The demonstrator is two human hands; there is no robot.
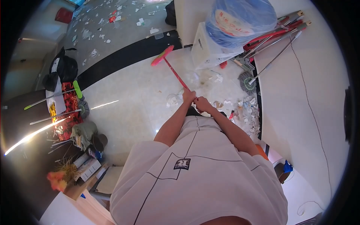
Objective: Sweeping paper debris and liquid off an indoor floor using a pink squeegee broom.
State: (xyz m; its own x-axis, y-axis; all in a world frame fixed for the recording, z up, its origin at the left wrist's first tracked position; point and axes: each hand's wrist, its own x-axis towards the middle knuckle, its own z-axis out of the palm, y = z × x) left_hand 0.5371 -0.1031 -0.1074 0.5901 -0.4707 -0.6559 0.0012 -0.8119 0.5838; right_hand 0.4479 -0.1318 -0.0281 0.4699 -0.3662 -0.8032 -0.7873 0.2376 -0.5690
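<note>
Both hands grip the red handle of a broom in front of my waist. My left hand is farther along the handle, and my right hand is close behind it, almost touching. The broom's pink and green head lies at the edge of a black floor strip. Crumpled clear plastic lies on the pale floor beside my left hand. To the right of my hands is a heap of paper and plastic scraps along the wall.
A white bin carries a blue bag. Several mops lean at the right wall, one with a grey string head. Paper scraps litter the grey floor beyond the strip. Black bags and a wooden table stand left.
</note>
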